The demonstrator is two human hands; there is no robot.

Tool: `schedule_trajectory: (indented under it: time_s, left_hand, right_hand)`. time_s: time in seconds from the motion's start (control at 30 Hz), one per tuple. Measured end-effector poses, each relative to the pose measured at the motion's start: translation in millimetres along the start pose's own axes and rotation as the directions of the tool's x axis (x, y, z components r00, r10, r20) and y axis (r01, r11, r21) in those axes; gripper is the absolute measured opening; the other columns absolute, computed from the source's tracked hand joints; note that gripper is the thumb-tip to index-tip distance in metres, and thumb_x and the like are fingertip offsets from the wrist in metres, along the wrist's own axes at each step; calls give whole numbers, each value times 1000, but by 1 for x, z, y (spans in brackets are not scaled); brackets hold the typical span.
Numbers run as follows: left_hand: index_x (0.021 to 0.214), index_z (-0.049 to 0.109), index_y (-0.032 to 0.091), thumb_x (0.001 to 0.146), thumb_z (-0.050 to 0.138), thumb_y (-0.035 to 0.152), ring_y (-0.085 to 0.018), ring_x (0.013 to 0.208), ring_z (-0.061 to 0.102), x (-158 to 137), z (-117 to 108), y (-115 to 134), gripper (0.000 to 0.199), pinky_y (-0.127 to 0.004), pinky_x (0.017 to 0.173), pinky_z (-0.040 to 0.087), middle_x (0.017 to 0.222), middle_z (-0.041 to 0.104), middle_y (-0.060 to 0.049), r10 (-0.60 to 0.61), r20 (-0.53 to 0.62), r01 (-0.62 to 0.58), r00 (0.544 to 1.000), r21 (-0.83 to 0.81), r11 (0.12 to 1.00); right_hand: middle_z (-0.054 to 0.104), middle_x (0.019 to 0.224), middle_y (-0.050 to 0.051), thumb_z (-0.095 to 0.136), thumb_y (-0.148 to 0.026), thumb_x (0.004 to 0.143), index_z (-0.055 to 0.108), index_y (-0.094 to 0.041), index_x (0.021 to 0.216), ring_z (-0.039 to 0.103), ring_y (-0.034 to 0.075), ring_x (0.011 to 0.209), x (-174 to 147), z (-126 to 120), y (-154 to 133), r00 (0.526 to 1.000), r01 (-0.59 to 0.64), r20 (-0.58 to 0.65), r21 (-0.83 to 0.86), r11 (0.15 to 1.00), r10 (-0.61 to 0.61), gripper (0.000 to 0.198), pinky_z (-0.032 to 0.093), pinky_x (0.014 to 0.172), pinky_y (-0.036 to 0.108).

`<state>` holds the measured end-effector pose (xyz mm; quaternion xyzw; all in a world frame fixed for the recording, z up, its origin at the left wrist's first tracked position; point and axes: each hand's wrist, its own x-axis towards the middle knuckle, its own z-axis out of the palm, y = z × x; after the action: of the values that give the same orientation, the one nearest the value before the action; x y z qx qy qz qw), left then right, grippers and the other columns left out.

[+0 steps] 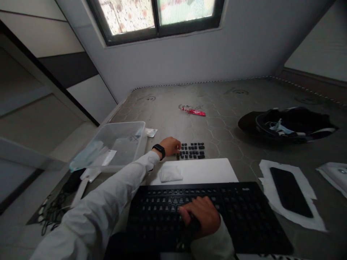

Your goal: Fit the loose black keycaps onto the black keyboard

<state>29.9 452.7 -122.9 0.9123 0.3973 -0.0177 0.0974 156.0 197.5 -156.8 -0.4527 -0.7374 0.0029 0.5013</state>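
A black keyboard (249,216) lies before me, its upper left rows bare of caps and showing pale switch squares. My right hand (204,216) rests over its middle, closed around a dark tool (191,229) that slants down toward me; its lower end is too dim to make out. Beyond the keyboard, small black keycaps (192,147) stand in several short rows. My left hand (170,146), with a black wristband, reaches to the left end of these rows. Its fingers are curled together at a keycap (178,156) there, partly hiding it.
A white board (208,169) with a folded white tissue (170,173) lies between keyboard and keycaps. At left is a clear plastic bin (121,126). To the right sit a black phone (291,191) on white paper and a dark cap (249,122). A red packet (196,112) lies farther back.
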Motion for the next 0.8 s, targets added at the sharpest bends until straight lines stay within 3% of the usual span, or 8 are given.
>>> schedule_trajectory:
  time_s: [0.1, 0.23, 0.33, 0.43, 0.53, 0.6, 0.7, 0.8]
  left_hand:
    - [96, 72, 24, 83, 66, 31, -14, 76, 64, -30, -24, 16, 16, -25, 69, 42, 85, 74, 0, -15, -103, 11, 995, -35, 999]
    - [96, 71, 25, 84, 66, 33, -13, 71, 61, -99, -38, 52, 15, -25, 68, 41, 79, 71, 3, -108, -297, 40, 949, -226, 973]
    - [96, 70, 26, 84, 67, 35, -13, 70, 61, -161, -28, 84, 15, -25, 67, 41, 77, 70, 4, -279, -320, 142, 905, -391, 909]
    - [94, 71, 27, 89, 62, 36, -15, 74, 62, -212, -6, 113, 14, -26, 68, 42, 78, 70, 3, -442, -294, 267, 847, -484, 833]
    - [96, 71, 27, 90, 60, 34, -16, 84, 63, -243, 15, 135, 14, -29, 77, 45, 86, 71, 2, -532, -328, 304, 781, -544, 782]
    - [98, 71, 27, 91, 60, 34, -17, 90, 63, -252, 24, 143, 15, -30, 82, 46, 91, 71, 1, -539, -351, 283, 766, -568, 773]
    - [102, 71, 29, 89, 64, 37, -17, 97, 62, -257, 31, 143, 17, -30, 84, 46, 98, 71, 0, -470, -352, 230, 809, -546, 805]
    - [107, 71, 31, 85, 69, 40, -17, 100, 61, -259, 36, 135, 24, -30, 83, 47, 101, 69, 1, -378, -333, 171, 864, -513, 841]
  right_hand:
    - [61, 53, -3, 59, -22, 90, 62, -22, 63, 51, 13, 51, 3, -6, -4, 995, -103, 0, 16, 995, 103, 27, 32, 59, 32]
    - [69, 60, -3, 58, -26, 92, 68, -23, 67, 60, 13, 56, 9, -23, -12, 950, -304, -20, 148, 941, 310, 27, 42, 63, 29]
    - [70, 67, 1, 56, -41, 92, 70, -23, 71, 62, 16, 62, 12, -31, -16, 827, -509, -68, 330, 795, 557, 31, 43, 59, 30]
    - [53, 50, -1, 58, -64, 84, 59, -23, 59, 43, 12, 44, 19, -30, -17, 706, -529, -42, 633, 566, 706, 48, 28, 43, 29]
    - [30, 38, -6, 62, -72, 75, 38, -25, 48, 28, 10, 38, 27, -24, -21, 674, -461, 90, 827, 322, 733, 59, 20, 40, 29]
    - [29, 37, -6, 65, -71, 73, 37, -25, 48, 31, 11, 39, 31, -22, -26, 669, -495, 227, 846, 197, 707, 60, 23, 42, 30]
    - [32, 40, -5, 67, -69, 73, 40, -24, 50, 35, 12, 42, 31, -20, -36, 650, -561, 390, 825, 65, 652, 57, 27, 45, 30]
    - [31, 42, -5, 67, -66, 74, 42, -25, 51, 35, 13, 44, 30, -17, -45, 634, -578, 439, 816, 12, 637, 54, 29, 45, 31]
